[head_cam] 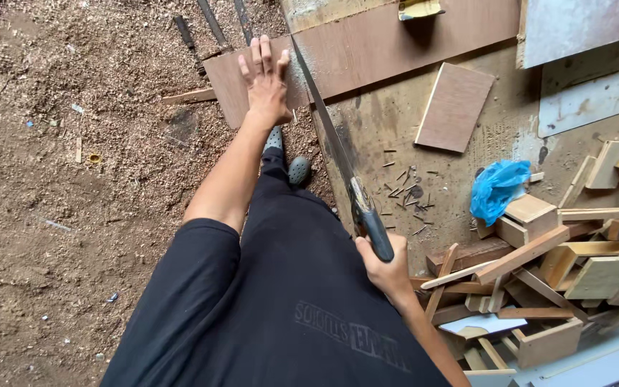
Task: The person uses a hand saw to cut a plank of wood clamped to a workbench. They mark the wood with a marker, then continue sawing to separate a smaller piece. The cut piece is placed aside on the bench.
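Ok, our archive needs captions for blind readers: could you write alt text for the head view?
Seen from above, a person's right hand grips a handsaw cutting a brown board, while the left hand presses the board flat. Sawdust covers the ground, and wood offcuts lie piled at right.

Open sawdust floor (59, 215) to the left, bare but for small chips and two metal bars (213, 21) lying near the board's far end. Crowded to the right: heap of wood offcuts (560, 265), blue plastic bag (497, 188), loose nails (404, 193) and a small brown panel (456, 107) on the worktop (374, 129). Between them, only a narrow lane beside the saw blade (324, 115).
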